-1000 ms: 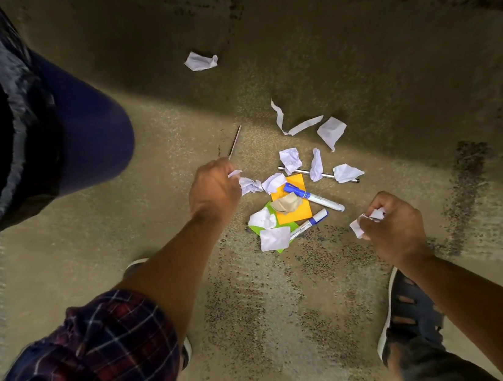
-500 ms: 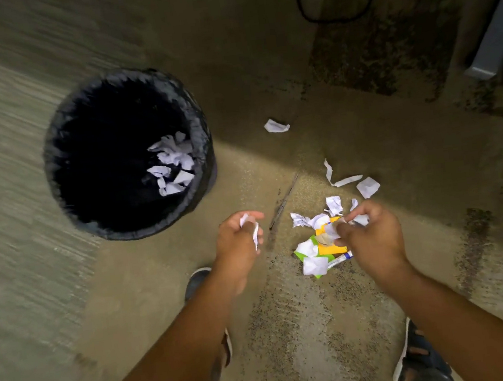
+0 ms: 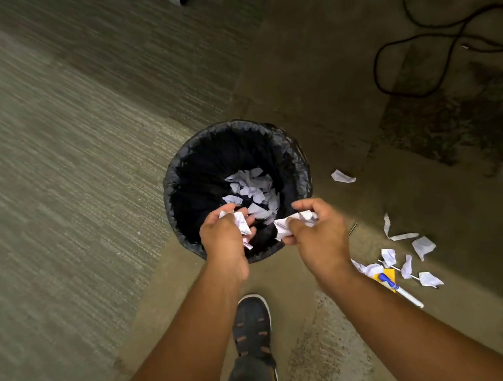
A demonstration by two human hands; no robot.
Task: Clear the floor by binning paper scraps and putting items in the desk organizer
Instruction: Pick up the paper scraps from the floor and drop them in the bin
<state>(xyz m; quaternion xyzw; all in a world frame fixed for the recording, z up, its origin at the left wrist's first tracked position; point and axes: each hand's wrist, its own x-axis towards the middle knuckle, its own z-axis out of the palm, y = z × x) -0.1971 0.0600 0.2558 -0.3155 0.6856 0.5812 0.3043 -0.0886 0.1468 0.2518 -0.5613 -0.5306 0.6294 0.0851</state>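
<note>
Dim carpet in two tones fills the view, with a black-lined bin (image 3: 175,181) standing where they meet and a dark cable (image 3: 409,41) looped well beyond the bin. Both hands hang over the bin's near rim. The left hand (image 3: 223,238) is curled, fingers pressed around a crumpled scrap (image 3: 243,223) that pokes out toward the bin's middle. The right hand (image 3: 319,232) pinches another scrap (image 3: 287,225) between thumb and fingers, just inside the near rim. Both forearms reach forward from the bottom of the view, wrists roughly level, palms turned inward toward each other.

The likely slip is at release: the right hand's scrap sits close to the rim, and light paper let go there could catch the liner's edge and fall outside.

White scraps already lie at the bin's bottom. More scraps (image 3: 424,246) remain on the floor to the right of the bin, with a marker (image 3: 402,292) among them. No desk organizer is in view.
</note>
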